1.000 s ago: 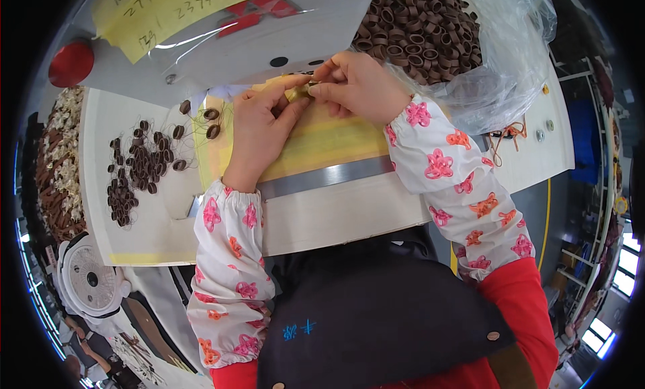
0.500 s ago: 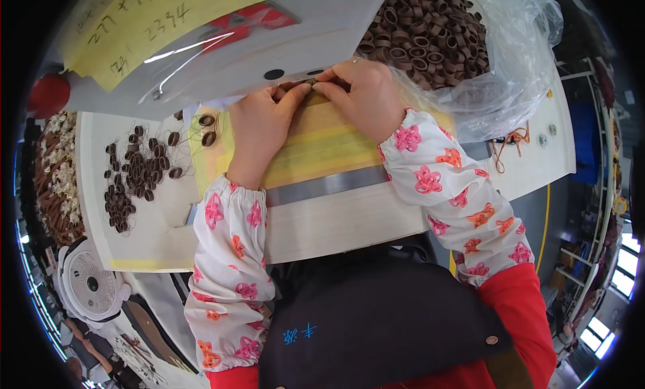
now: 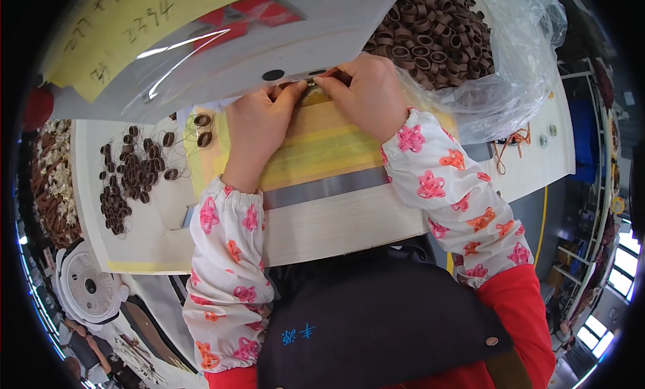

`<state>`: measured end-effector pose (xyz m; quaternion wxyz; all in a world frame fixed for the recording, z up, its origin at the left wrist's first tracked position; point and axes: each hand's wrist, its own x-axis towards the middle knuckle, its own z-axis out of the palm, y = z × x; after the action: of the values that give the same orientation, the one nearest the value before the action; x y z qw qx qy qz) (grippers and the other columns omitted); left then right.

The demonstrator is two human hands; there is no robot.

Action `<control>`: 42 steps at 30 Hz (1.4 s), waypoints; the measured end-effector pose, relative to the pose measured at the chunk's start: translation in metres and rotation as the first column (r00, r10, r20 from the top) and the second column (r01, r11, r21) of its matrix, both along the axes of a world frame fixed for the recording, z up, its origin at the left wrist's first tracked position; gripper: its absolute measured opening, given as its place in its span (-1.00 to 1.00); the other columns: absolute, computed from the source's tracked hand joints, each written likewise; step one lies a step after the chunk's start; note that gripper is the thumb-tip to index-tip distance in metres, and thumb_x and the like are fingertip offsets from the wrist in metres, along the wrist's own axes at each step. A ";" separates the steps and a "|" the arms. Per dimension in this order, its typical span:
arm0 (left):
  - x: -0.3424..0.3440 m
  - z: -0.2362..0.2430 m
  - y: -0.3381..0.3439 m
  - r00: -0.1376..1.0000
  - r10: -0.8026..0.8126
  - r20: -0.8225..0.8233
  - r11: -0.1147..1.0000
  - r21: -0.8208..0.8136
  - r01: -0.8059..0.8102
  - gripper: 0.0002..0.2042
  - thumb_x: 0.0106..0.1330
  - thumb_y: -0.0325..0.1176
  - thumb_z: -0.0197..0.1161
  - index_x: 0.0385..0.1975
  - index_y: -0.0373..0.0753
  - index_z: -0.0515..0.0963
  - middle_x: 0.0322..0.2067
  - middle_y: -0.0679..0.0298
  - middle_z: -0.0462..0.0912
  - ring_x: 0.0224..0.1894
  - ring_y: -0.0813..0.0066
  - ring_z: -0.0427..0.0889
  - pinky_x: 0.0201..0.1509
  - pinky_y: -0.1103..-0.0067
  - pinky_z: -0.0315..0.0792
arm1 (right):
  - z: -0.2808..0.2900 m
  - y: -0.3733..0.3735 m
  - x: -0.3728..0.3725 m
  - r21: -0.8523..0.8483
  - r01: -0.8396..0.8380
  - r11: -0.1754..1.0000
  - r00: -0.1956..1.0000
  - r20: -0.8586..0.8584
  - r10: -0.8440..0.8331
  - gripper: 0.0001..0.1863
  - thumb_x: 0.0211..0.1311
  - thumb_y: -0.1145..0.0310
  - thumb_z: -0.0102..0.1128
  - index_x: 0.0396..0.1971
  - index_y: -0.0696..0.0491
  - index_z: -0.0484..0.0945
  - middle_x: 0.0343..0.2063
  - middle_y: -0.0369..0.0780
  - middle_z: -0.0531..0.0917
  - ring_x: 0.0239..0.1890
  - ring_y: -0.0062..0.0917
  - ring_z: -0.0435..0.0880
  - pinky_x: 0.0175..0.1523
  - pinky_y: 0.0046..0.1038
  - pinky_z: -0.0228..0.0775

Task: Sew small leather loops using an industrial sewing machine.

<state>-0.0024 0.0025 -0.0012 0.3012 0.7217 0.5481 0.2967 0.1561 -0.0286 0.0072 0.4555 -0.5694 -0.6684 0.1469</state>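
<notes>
My left hand [image 3: 257,123] and my right hand [image 3: 366,97] come together under the lower edge of a grey machine head [image 3: 222,73], probably a sewing machine's. Both are closed, thumbs pointing at each other with a narrow gap between the tips. Whatever they pinch is tiny and mostly hidden by the fingers and the machine. Below them the work surface is covered with yellow tape [image 3: 316,150]. To the left, many small brown loops [image 3: 138,170] with loose thread ends lie in a cluster. Two more brown loops [image 3: 203,139] rest closer to my left hand.
A big heap of brown loops [image 3: 430,43] lies at the far right on clear plastic sheeting [image 3: 517,73]. An orange cord [image 3: 514,142] sits near the table's right side. A white fan [image 3: 91,281] stands beyond the left edge. A metal strip [image 3: 326,187] crosses the table before me.
The view has shifted slightly, so the machine head and the loops on the left appear a little farther left. My hands keep nearly the same pinching pose at the machine.
</notes>
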 end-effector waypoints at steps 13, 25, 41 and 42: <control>0.000 0.004 0.000 0.999 -0.045 0.030 0.998 0.055 0.043 -0.79 0.06 -0.23 0.22 -0.55 -0.27 0.58 -0.79 0.30 0.46 -0.75 0.51 0.36 -0.61 0.58 0.23 | 0.005 0.003 0.002 -0.100 -0.021 0.995 1.000 -0.005 0.021 -0.92 -0.16 0.51 0.18 -0.61 0.19 0.50 -0.66 -0.09 0.54 -0.58 -0.26 0.55 -0.46 -0.38 0.38; 0.001 0.007 0.000 0.998 -0.056 -0.005 0.996 0.064 0.057 -0.79 0.08 -0.22 0.20 -0.52 -0.25 0.57 -0.80 0.32 0.42 -0.75 0.52 0.32 -0.61 0.57 0.22 | 0.003 0.004 0.001 -0.057 -0.003 0.998 1.000 0.021 0.005 -0.91 -0.18 0.53 0.18 -0.62 0.19 0.45 -0.67 -0.08 0.54 -0.57 -0.22 0.55 -0.45 -0.35 0.38; -0.003 0.002 0.001 0.999 0.019 -0.034 0.996 -0.081 -0.021 -0.70 0.08 -0.11 0.20 -0.53 -0.26 0.59 -0.77 0.29 0.49 -0.72 0.52 0.42 -0.57 0.60 0.29 | -0.001 0.007 -0.001 -0.087 -0.014 0.996 1.000 0.011 0.015 -0.89 -0.19 0.52 0.19 -0.64 0.18 0.44 -0.65 -0.10 0.55 -0.56 -0.21 0.55 -0.46 -0.36 0.39; -0.001 -0.001 0.002 1.000 0.007 -0.007 0.999 -0.053 -0.007 -0.71 0.08 -0.11 0.20 -0.51 -0.25 0.59 -0.76 0.29 0.50 -0.72 0.53 0.43 -0.57 0.60 0.29 | -0.002 0.007 0.000 -0.098 -0.018 0.995 1.000 -0.003 0.017 -0.89 -0.18 0.52 0.19 -0.63 0.18 0.44 -0.65 -0.10 0.55 -0.56 -0.21 0.55 -0.46 -0.35 0.39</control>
<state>-0.0037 0.0043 -0.0020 0.3174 0.7125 0.5593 0.2809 0.1561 -0.0214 0.0056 0.4264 -0.5851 -0.6649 0.1840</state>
